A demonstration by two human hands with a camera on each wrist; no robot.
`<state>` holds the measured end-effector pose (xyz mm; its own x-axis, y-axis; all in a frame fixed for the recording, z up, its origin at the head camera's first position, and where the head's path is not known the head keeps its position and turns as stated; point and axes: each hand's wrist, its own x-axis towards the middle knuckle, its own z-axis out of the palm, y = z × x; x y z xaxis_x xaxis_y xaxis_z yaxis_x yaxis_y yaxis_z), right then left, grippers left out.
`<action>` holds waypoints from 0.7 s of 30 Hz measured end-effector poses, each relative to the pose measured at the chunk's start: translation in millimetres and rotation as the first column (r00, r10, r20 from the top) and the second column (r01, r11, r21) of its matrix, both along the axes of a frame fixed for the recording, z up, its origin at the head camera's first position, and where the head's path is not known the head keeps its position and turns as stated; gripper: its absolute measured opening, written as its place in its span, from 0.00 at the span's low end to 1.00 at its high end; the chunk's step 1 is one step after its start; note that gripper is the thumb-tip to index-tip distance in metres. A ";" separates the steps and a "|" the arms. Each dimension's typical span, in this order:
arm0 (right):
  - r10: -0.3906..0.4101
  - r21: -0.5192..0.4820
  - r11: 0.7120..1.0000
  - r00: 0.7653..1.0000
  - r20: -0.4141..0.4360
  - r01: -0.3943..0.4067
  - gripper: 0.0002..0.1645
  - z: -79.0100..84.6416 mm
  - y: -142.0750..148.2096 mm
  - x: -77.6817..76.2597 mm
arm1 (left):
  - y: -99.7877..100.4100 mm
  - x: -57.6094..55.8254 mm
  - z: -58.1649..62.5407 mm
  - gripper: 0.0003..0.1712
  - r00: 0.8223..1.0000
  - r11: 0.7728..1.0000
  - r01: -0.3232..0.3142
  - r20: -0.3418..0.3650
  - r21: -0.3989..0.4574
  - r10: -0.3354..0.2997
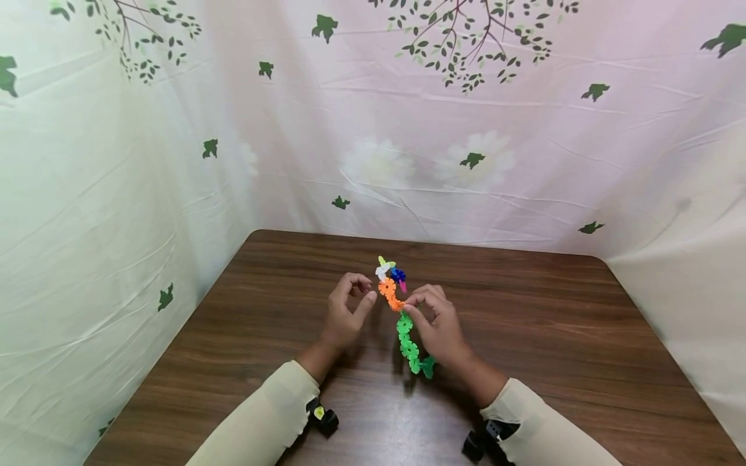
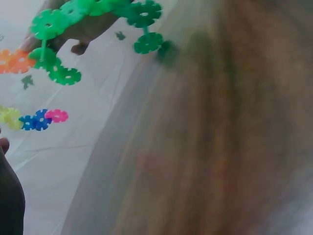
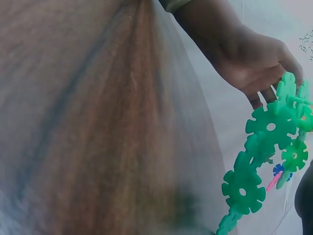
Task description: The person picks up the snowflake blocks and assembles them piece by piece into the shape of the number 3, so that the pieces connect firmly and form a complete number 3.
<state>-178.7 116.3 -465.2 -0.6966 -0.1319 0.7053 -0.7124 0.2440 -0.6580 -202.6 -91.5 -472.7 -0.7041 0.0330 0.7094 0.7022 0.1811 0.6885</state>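
A chain of notched plastic linking discs (image 1: pixel 410 349) hangs over the table between the two hands. Its lower part is green, followed upward by orange discs (image 1: pixel 387 287), a white one, yellow ones, blue discs (image 1: pixel 398 275) and a pink disc (image 2: pixel 57 115) at the end. My right hand (image 1: pixel 440 323) pinches the chain between thumb and fingertips near where orange meets green. To the left of the orange discs, my left hand (image 1: pixel 348 309) is held up with loosely bent fingers, thumb apart, nothing between them. Green discs (image 3: pixel 271 126) partly cover the left fingers in the right wrist view.
Beneath the hands lies a dark wood-grain table (image 1: pixel 280 285) with rounded far corners. A pale curtain (image 1: pixel 373 129) printed with leaves and birds surrounds its back and sides. Black wrist cameras (image 1: pixel 325 419) are strapped over both sleeves.
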 end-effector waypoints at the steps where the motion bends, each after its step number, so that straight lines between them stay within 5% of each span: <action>1: -0.008 -0.005 1.000 1.000 0.001 0.008 0.11 0.4 0.5 -0.4 | 2.0 4.0 4.0 0.14 1.000 1.000 0.018 -0.018 -0.019 -0.019; 7: -0.027 -0.022 0.999 1.000 -0.009 0.027 0.10 1.8 3.0 -1.4 | 11.0 23.8 22.3 0.25 0.991 0.990 0.111 -0.062 -0.086 -0.116; 15: 0.013 -0.076 0.997 1.000 0.000 -0.013 0.07 0.4 2.3 -1.4 | 17.1 9.8 -3.5 0.36 0.989 0.986 0.130 -0.058 -0.103 -0.136; 21: 0.039 -0.096 0.995 0.998 0.058 -0.033 0.07 -2.5 4.0 -1.0 | 20.5 10.7 -3.8 0.34 0.984 0.984 0.166 -0.058 -0.068 -0.170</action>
<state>-179.7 120.3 -467.6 -0.7340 -0.0921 0.6729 -0.6782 0.1529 -0.7188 -191.9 -71.0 -476.5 -0.6383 0.1929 0.7453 0.7683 0.0984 0.6325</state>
